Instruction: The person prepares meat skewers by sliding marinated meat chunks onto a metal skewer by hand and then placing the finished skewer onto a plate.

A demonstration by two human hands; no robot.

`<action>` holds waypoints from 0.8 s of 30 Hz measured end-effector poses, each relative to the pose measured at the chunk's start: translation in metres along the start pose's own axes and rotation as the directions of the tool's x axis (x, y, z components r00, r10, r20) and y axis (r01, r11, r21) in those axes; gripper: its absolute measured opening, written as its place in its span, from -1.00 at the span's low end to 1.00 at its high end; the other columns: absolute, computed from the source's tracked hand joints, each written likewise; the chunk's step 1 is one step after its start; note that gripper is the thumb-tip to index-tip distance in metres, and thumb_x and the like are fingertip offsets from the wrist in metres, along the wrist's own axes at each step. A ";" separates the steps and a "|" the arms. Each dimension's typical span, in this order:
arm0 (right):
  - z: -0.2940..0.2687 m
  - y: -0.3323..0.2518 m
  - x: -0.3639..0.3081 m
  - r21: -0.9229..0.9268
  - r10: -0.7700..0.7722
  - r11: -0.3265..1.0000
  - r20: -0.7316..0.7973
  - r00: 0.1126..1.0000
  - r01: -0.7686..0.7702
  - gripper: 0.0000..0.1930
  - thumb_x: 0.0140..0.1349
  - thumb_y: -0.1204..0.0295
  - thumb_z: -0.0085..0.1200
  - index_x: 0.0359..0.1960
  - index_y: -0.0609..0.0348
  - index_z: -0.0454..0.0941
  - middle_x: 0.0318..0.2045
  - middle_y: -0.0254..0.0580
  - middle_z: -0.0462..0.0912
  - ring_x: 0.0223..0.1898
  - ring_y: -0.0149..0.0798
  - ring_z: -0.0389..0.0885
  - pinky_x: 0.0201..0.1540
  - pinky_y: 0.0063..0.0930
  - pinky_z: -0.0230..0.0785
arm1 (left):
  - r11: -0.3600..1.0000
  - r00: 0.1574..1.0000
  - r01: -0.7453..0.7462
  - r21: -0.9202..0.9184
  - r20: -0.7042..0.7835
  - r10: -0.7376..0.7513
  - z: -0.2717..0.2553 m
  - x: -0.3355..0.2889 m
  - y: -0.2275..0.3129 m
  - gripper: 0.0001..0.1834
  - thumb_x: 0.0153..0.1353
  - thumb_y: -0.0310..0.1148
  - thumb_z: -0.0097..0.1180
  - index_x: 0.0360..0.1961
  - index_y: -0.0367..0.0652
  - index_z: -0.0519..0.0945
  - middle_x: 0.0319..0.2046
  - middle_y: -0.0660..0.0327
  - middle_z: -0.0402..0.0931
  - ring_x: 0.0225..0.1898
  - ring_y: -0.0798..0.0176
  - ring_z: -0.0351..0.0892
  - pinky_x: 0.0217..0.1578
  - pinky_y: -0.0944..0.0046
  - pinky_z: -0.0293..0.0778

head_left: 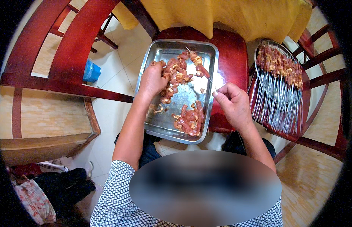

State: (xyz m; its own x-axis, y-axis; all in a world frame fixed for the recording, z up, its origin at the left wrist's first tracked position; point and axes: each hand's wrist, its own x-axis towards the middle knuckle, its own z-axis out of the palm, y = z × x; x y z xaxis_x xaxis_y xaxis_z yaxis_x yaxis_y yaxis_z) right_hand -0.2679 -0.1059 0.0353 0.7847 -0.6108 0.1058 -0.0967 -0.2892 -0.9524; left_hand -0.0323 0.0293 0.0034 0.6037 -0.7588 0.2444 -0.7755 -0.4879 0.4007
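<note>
A metal skewer [210, 80] is pinched between the thumb and fingers of my right hand [235, 103], just past the right rim of a steel tray [154, 128]. Meat chunks [200, 69] are threaded toward the skewer's far end, over the tray, and its bare tip sticks out beyond them. At the tray's left side, my left hand [152, 81] is closed on raw meat [176, 72] at the edge of a loose pile; its fingertips are partly hidden. A smaller heap of meat strips [190, 119] lies in the tray's near right part.
On a red chair to the right, a round metal platter [263, 86] bears many loaded skewers [279, 64], their bare ends pointing toward me. The tray rests on a red seat [233, 62]. A yellow cloth [229, 17] hangs behind; a blue bin [92, 71] stands at left.
</note>
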 end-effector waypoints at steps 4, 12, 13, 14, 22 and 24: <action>-0.002 -0.001 0.000 0.026 0.061 0.998 0.047 0.997 -0.062 -0.84 0.15 0.44 0.14 -0.49 0.27 0.49 -0.65 -0.32 0.48 -0.58 -0.51 0.38 -0.52 -0.54 0.26 | 0.998 0.979 0.049 -0.043 0.201 -0.039 0.011 0.005 -0.006 -0.82 -0.05 -0.45 0.12 -0.39 -0.30 0.54 -0.42 -0.12 0.53 -0.32 -0.10 0.56 -0.26 0.04 0.46; -0.017 -0.004 -0.006 0.028 0.094 0.995 0.006 0.996 -0.094 -0.84 0.14 0.47 0.15 -0.51 0.27 0.47 -0.66 -0.41 0.40 -0.59 -0.54 0.30 -0.54 -0.58 0.19 | 0.765 0.835 0.476 -0.434 0.496 -0.238 -0.035 -0.021 -0.009 -0.96 0.02 -0.52 -0.01 -0.51 -0.24 0.48 -0.55 0.26 0.51 -0.54 0.48 0.40 -0.56 0.44 0.33; -0.019 -0.007 -0.006 0.035 0.111 0.993 0.009 0.994 -0.111 -0.84 0.14 0.47 0.15 -0.51 0.27 0.47 -0.66 -0.42 0.39 -0.59 -0.55 0.30 -0.54 -0.58 0.19 | 0.712 0.818 0.518 -0.473 0.518 -0.251 -0.041 -0.024 -0.010 -0.97 0.02 -0.54 -0.02 -0.49 -0.23 0.47 -0.53 0.26 0.52 -0.53 0.48 0.40 -0.53 0.46 0.31; -0.020 -0.008 -0.005 0.041 0.122 0.992 0.012 0.993 -0.122 -0.84 0.14 0.47 0.15 -0.51 0.27 0.46 -0.66 -0.42 0.38 -0.59 -0.55 0.29 -0.54 -0.58 0.18 | 0.656 0.803 0.555 -0.512 0.536 -0.261 -0.045 -0.026 -0.011 -0.95 0.01 -0.56 -0.03 -0.46 -0.21 0.45 -0.50 0.25 0.53 -0.51 0.48 0.40 -0.51 0.49 0.29; -0.010 0.005 -0.001 0.095 0.078 0.992 0.012 0.997 -0.078 -0.84 0.15 0.47 0.14 -0.51 0.28 0.46 -0.65 -0.43 0.39 -0.58 -0.56 0.28 -0.53 -0.59 0.18 | 0.994 0.994 0.018 -0.107 0.107 -0.006 0.000 0.005 0.010 -0.70 -0.01 -0.43 0.17 -0.21 -0.31 0.53 -0.37 -0.07 0.57 -0.33 0.02 0.61 -0.26 0.16 0.51; -0.009 0.000 0.002 0.088 0.090 0.992 0.018 0.996 -0.091 -0.84 0.15 0.47 0.14 -0.51 0.28 0.47 -0.65 -0.42 0.40 -0.57 -0.57 0.28 -0.53 -0.59 0.18 | 0.996 0.984 0.012 0.087 0.177 -0.027 0.009 0.012 0.021 -0.73 -0.03 -0.43 0.15 -0.26 -0.30 0.53 -0.38 -0.10 0.55 -0.31 -0.09 0.58 -0.26 0.07 0.49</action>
State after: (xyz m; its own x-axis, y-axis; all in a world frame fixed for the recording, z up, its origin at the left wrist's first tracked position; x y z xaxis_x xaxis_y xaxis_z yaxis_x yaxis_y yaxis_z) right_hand -0.2722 -0.1137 0.0383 0.7838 -0.6209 0.0144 -0.1138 -0.1663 -0.9795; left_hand -0.0427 0.0058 0.0072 0.5821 -0.8098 0.0732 -0.7816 -0.5324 0.3250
